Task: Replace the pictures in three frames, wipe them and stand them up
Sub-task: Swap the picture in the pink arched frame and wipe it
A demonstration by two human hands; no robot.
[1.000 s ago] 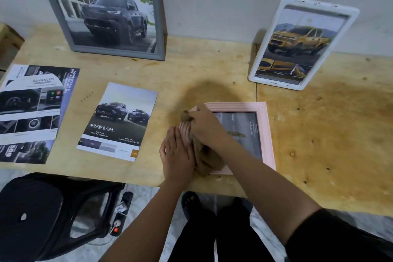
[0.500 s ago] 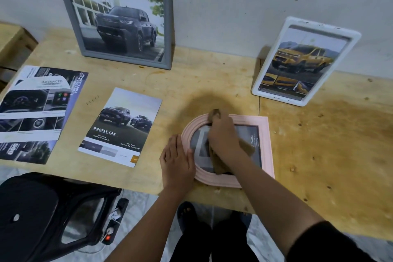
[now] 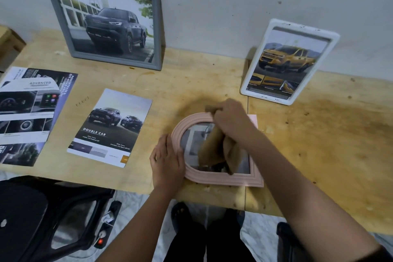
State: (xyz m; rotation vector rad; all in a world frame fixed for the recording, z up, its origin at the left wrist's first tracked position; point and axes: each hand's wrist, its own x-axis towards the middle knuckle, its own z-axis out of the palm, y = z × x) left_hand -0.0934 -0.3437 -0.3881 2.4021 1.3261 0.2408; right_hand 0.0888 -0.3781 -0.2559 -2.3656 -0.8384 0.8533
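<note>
Pink arched frame (image 3: 212, 178) lies flat, glass up, near the front edge of the plywood table (image 3: 319, 134). Its rounded end points left and its square end right.

Right hand (image 3: 230, 120): fingers curled tight round a bunched brown cloth (image 3: 217, 147). The fist sits over the far rim of the pink frame. The cloth hangs out below the fist and drapes across the glass towards the near rim, hiding much of the picture inside.

Left hand (image 3: 168, 161): flat, palm down, fingers straight and together, holding nothing. It rests at the rounded left end of the pink frame, with its finger side against the rim and the palm on the table.

Grey frame (image 3: 157, 32), with a dark pickup picture, stands leaning on the wall at the back left. White frame (image 3: 265, 95), with a yellow pickup picture, leans on the wall at the back right, well apart from the hands.

A loose "DOUBLE CAB" sheet (image 3: 110, 127) lies flat to the left of the left hand. A larger brochure (image 3: 29, 112) lies at the table's left edge. A black chair (image 3: 32, 219) and a power strip (image 3: 106, 225) with a red light sit below the table edge.
</note>
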